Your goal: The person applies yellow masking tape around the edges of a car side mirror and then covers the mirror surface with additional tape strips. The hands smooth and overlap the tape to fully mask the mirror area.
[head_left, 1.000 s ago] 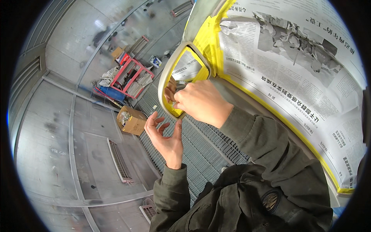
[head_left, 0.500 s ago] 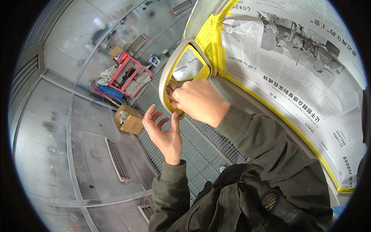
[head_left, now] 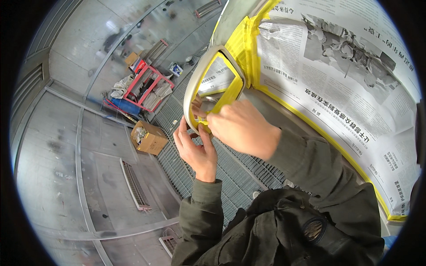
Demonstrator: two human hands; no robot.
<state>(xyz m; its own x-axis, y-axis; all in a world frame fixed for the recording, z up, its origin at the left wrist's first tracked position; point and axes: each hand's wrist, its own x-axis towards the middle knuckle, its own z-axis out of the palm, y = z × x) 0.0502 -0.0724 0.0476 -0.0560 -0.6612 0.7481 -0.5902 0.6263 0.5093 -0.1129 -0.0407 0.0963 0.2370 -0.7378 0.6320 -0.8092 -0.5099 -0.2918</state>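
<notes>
A car's side mirror [head_left: 191, 84] in a pale housing stands in front of me, its glass [head_left: 209, 103] edged with yellow masking tape [head_left: 229, 94]. Newsprint shows in the upper part of the glass, as does a reflection of fingers lower down. My left hand [head_left: 197, 148] cups the mirror's bottom rim from below, fingers curled at the outer side and thumb up against the tape. My right hand [head_left: 246, 128] is closed at the lower inner edge of the glass, where a tape strip runs in under its fingers. Its fingertips are partly hidden.
Newspaper [head_left: 328, 97] bordered with yellow tape covers the car's window on the right. Below lies a metal floor grating [head_left: 230, 195]. Farther off stand a cardboard box [head_left: 153, 141], a red-framed cart [head_left: 148, 86] with rags and tools, and grey walls with vents [head_left: 135, 184].
My left hand has risen and moved right, onto the mirror's bottom rim. My right hand has shifted right and down, uncovering more of the glass and the tape strip.
</notes>
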